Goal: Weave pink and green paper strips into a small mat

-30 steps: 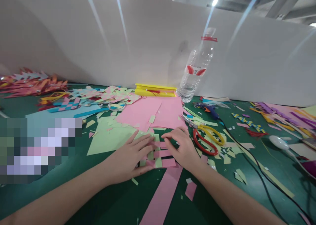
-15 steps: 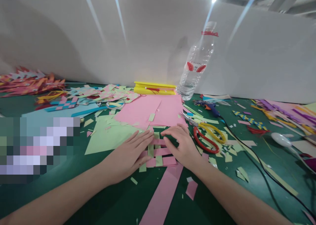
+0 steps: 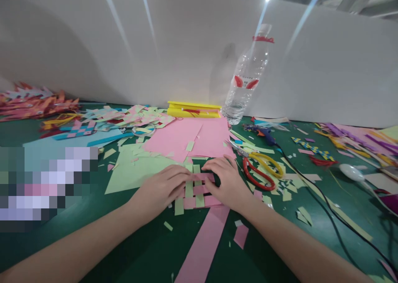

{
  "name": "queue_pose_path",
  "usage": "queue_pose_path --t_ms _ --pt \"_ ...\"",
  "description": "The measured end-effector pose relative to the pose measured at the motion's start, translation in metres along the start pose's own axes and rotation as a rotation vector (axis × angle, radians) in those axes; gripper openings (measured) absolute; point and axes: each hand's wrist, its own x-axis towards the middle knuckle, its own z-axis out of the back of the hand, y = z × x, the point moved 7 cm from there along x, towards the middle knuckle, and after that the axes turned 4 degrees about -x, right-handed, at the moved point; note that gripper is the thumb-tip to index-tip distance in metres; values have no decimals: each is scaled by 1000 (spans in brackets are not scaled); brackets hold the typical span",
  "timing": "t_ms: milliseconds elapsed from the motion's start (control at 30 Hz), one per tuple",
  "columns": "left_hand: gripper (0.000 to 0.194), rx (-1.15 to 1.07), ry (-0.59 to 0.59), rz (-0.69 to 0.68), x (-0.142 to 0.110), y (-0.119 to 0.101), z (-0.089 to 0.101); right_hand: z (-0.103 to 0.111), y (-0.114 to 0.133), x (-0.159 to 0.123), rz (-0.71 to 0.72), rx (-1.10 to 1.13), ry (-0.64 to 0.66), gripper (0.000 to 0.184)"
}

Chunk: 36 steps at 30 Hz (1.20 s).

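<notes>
More paper weave (image 3: pixel 200 189) lies workably exposed since the left hand (image 3: pixel 158 185) curled, its grip unclear; the right hand (image 3: pixel 229 186) gapes.

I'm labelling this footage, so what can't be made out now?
Head view:
Woven paper, upper left: partly hidden by the left hand.
Long pink strip, near end: cut off by the bottom edge.
Bottle label, print: too small.
Far left: pixelation hides what lies there.
</notes>
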Motion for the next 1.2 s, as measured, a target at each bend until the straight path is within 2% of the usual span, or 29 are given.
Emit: queue_pose_path --t_ms 233,533,733,833,933,1033,1200 --pt "24 -31 81 43 2 4 -7 -2 2 0 10 -2 27 6" --pt "24 30 103 101 2 5 -9 0 5 1 33 32 5 4" --pt "29 37 85 188 2 7 -9 5 11 2 47 97 -31 12" --pt "42 -3 57 225 1 9 -7 7 15 1 61 170 -33 29" --pt "39 -27 68 260 1 10 -6 7 19 0 100 225 -12 41" --pt "31 -73 71 307 1 11 -4 5 21 -1 131 248 23 42" --pt "29 -162 30 371 1 16 -2 0 21 -2 157 242 79 38"
